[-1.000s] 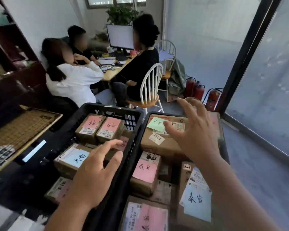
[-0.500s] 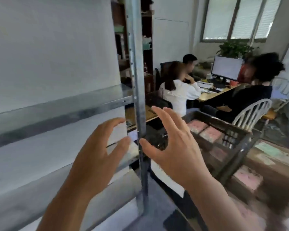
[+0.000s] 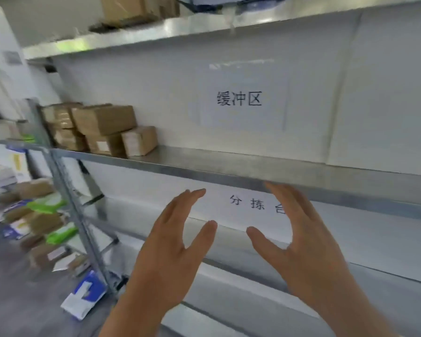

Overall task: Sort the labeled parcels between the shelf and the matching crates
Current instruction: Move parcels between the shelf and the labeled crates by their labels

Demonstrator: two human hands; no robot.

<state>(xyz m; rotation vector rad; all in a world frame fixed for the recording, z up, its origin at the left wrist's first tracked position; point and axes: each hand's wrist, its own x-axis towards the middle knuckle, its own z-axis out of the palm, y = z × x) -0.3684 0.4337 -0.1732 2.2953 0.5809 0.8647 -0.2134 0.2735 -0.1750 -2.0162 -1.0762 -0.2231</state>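
non-task items in view, left side of frame: loose heap of packets on grey floor [image 3: 15, 312], mixed. green packets [image 3: 48, 203], two or more, amid brown and white ones. blue/white bag [image 3: 84, 296] lying tilted nr foot of metal upright. white box w/ blue and yellow print [image 3: 16, 164] further back. white wall [image 3: 0, 32] at far left w/ small grey plate [image 3: 12, 57], blurred, unreadable.

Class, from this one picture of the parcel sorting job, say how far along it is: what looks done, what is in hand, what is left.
Done: hard to judge; no crates are in view. In hand: nothing; the left hand and right hand are open and empty before the metal shelf. Left: a stack of cardboard parcels sits at the shelf's left end, and loose packages lie on the floor.
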